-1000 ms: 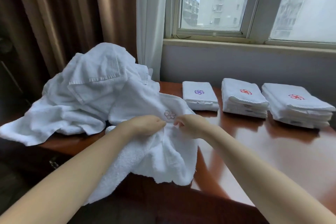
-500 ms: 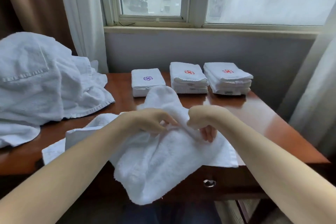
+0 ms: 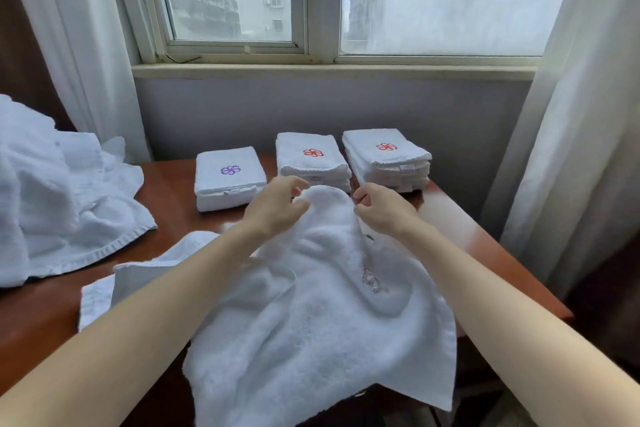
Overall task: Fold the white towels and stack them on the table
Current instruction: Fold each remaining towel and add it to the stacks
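Over the surface's (image 3: 460,236) front edge, the white towel (image 3: 311,305) humps between the pinching right hand (image 3: 381,215) and the curled left hand (image 3: 277,208), grip unclear.

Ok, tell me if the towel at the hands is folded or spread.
Unfolded: the towel lies rumpled and loose, its front part hanging over the table's near edge.

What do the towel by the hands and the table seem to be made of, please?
The towel looks like matte cotton terry, judging by its fluffy looped pile. The table seems to be wood or veneer under glossy varnish: its reddish-brown top shows bright reflections.
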Demonstrator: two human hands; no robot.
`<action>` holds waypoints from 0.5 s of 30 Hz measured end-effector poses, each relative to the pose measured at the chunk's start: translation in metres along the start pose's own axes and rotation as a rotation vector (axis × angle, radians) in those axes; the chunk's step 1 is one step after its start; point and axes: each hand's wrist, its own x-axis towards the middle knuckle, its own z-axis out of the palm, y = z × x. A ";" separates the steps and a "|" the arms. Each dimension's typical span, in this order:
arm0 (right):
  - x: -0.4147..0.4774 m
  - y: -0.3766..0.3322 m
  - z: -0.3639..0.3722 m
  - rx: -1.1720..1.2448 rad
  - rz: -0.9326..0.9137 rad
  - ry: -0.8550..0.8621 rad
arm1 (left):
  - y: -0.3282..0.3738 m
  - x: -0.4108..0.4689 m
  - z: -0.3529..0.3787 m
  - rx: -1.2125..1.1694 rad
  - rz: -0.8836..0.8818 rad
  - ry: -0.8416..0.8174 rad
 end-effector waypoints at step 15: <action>0.058 -0.001 0.003 0.456 -0.145 -0.144 | -0.007 0.054 0.008 -0.197 -0.051 -0.106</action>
